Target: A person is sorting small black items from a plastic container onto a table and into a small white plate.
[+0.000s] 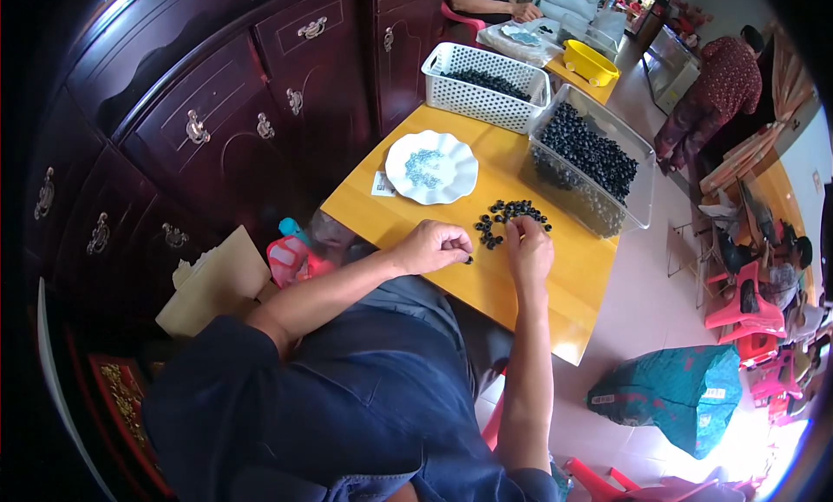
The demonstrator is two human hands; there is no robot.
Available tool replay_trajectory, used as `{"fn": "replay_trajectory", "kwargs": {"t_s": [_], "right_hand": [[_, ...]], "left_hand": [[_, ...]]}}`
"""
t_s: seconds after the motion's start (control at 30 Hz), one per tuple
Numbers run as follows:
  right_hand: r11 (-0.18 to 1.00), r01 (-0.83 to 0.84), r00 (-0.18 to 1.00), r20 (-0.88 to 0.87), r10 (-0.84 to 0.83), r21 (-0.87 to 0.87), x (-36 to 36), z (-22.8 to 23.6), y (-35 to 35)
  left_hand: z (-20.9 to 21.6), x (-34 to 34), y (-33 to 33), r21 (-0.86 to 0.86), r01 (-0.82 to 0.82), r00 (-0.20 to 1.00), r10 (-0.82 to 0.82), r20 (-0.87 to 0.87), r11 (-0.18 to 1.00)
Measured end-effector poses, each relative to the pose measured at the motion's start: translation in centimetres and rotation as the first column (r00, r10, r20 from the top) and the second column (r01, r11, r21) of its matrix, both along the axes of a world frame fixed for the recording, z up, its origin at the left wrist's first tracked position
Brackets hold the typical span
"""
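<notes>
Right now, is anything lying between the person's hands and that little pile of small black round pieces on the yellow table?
Nothing visible does. The right hand rests at the edge of the pile of small black round pieces; the left hand pinches one black piece beside it, with only bare yellow wooden table between.

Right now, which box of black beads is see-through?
The clear plastic bin at the table's right edge; its beads show through the walls. The other, the white basket, has lattice walls.

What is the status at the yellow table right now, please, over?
Left hand pinching a small dark piece. Right hand fingertips in the loose pile of dark pieces. Clear bin beside pile, nothing blocking.
</notes>
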State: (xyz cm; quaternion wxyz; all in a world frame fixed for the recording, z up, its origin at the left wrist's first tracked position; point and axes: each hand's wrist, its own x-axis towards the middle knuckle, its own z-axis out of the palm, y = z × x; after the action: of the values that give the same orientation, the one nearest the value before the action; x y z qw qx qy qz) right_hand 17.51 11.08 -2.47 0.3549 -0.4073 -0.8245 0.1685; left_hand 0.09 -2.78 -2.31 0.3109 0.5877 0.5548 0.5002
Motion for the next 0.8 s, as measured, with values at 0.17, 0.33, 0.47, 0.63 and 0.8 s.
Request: {"fn": "replay_trajectory", "kwargs": {"t_s": [0.17, 0.33, 0.47, 0.63, 0.8], "right_hand": [[0.998, -0.001, 0.997, 0.071, -0.003, 0.056, -1.0, -0.4, 0.5], [1.000, 0.013, 0.999, -0.042, -0.012, 0.023, 0.2, -1.6, 1.6], [0.998, -0.028, 1.000, -0.009, 0.028, 0.055, 1.6, -1.6, 2.2], [0.996, 0.000, 1.000, 0.029, -0.003, 0.087, 1.9, -1.5, 1.9], [0.996, 0.078, 0.995, -0.071, -0.075, 0.037, 3.4, -1.2, 1.4]], "left_hand": [[-1.2, 0.1, -0.4, -0.041, 0.024, 1.000, -0.024, -0.001, 0.999], [-2.2, 0.2, -0.7, -0.026, 0.023, 0.999, -0.022, 0.044, 0.999], [-2.3, 0.0, -0.9, -0.023, 0.019, 1.000, -0.018, 0.020, 1.000], [-2.3, 0.2, -1.1, -0.017, 0.040, 0.999, -0.040, 0.037, 0.999], [-2.2, 0.1, -1.4, -0.012, 0.032, 0.999, -0.032, 0.002, 0.999]]}}
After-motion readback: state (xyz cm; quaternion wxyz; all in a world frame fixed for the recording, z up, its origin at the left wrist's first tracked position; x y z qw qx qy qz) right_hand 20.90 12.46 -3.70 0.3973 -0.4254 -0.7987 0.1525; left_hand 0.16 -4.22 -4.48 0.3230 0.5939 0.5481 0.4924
